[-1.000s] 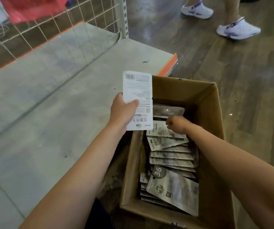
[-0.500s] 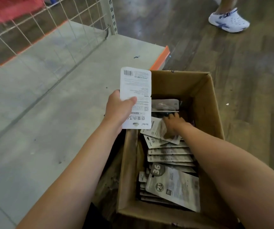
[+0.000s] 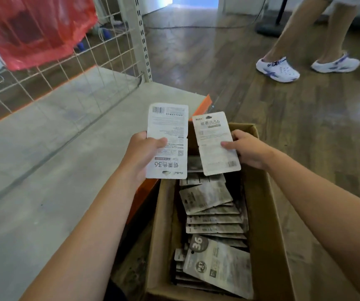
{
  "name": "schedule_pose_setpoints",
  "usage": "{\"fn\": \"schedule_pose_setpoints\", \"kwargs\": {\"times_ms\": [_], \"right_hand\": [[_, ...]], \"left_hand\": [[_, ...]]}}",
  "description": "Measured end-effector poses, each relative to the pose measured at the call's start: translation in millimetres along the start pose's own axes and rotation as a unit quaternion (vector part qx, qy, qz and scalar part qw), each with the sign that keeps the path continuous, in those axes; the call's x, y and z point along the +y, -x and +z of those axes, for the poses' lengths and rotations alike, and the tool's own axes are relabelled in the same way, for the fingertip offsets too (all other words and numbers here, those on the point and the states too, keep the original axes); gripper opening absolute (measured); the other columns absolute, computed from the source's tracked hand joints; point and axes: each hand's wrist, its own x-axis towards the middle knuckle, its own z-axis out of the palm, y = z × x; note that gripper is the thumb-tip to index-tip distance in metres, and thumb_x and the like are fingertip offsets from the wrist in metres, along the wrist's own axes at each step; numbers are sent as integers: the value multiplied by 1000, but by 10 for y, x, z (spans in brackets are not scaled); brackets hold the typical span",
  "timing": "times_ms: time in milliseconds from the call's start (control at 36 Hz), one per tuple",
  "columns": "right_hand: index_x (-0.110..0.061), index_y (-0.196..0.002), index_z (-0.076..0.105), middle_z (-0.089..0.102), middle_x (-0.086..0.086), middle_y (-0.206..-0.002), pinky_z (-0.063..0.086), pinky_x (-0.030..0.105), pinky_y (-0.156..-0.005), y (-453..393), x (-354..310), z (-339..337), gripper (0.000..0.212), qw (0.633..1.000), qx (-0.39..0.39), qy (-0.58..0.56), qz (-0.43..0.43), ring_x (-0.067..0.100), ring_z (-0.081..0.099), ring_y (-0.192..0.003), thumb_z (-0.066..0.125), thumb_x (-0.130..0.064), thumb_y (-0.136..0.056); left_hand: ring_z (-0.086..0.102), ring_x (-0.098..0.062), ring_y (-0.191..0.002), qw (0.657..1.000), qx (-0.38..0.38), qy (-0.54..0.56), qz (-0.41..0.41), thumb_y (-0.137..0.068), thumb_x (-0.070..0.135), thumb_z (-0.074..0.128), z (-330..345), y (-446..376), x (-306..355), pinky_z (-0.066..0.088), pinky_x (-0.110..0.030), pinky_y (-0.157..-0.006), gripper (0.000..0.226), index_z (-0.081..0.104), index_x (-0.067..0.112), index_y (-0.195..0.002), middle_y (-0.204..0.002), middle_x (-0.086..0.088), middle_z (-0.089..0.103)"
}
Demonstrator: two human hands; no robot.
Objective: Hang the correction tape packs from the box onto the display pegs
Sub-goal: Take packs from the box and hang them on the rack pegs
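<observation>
just one head cam, wide-angle, looking forward and down, close over both forearms and the open cardboard box, floor stretching beyond

White correction tape pack at 12 o'clock of centre, black print and barcode; second white pack just at its 3 o'clock, same print. Brown cardboard box holds grey-white packs, one with dark "36" circle. Grey shelf board, orange edge. Cream wire grid. Red translucent bag at 10 o'clock. Dark wood-grain floor. White shoes, blue markings, 2 o'clock.
</observation>
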Motion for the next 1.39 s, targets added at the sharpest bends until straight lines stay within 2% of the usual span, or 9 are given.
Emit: {"fn": "schedule_pose_setpoints", "kwargs": {"times_ms": [222,333,472,611,778,944,1111,1278,1389], "right_hand": [[-19,-118,55,67,1,-114,54,42,-87,290,-521,241,30,987,-96,-97,-80,20,64,-105,46,0,-97],[-16,-123,53,65,5,-122,53,43,-90,304,-637,426,33,972,-132,-164,-104,24,63,-110,46,1,-96],[-19,-121,55,67,2,-115,55,41,-85,264,-711,430,23,983,-64,-130,-116,21,66,-104,45,-16,-101],[-15,-117,61,70,2,-110,54,42,-91,213,-658,332,22,988,-31,-84,-129,20,69,-99,52,-22,-98],[-17,-115,59,70,2,-108,55,45,-89,175,-677,326,19,981,28,-140,-133,21,69,-98,53,-23,-98],[-21,-106,62,72,-3,-104,54,39,-89,208,-713,448,13,979,-69,-91,-168,17,68,-99,52,-21,-98],[-29,-113,57,70,-5,-111,55,37,-89,180,-607,527,17,977,-133,-61,-154,19,67,-104,50,-22,-99],[-20,-130,52,69,1,-116,58,33,-83,173,-561,572,32,974,-160,-94,-130,18,68,-103,50,-27,-98],[-22,-121,55,69,0,-114,56,37,-85,152,-621,653,22,967,-114,-170,-149,19,67,-104,48,-25,-99]], "left_hand": [[69,-23,-93,996,11,75,46,-88,1,63,-28,108,207,56,-39,-82,15,62,10,-100,-105,-8,71],[69,-16,-85,995,52,40,73,-90,11,64,-58,135,222,55,-31,-68,11,61,20,-96,-100,0,71],[65,-10,-76,989,122,-10,81,-89,25,67,-140,124,208,49,-26,-60,23,54,17,-106,-95,3,67],[61,-9,-72,990,118,-56,57,-90,2,57,-174,72,198,49,-21,-45,25,50,11,-113,-97,1,63],[62,-20,-89,976,180,-106,68,-87,2,58,-148,7,158,48,-25,-57,28,46,13,-109,-105,-1,59],[62,-12,-74,977,12,-184,106,-80,4,71,-54,64,179,45,-24,-61,19,64,21,-86,-85,5,64],[67,-19,-72,996,33,40,69,-75,-3,74,-115,68,214,56,-35,-72,21,63,12,-85,-84,-6,69],[66,-19,-75,938,18,345,15,-88,2,61,-192,18,254,58,-29,-70,2,62,2,-88,-80,-9,69],[65,-19,-79,957,-33,286,29,-91,11,58,-69,76,239,56,-32,-67,7,61,11,-97,-86,-4,68]]}}
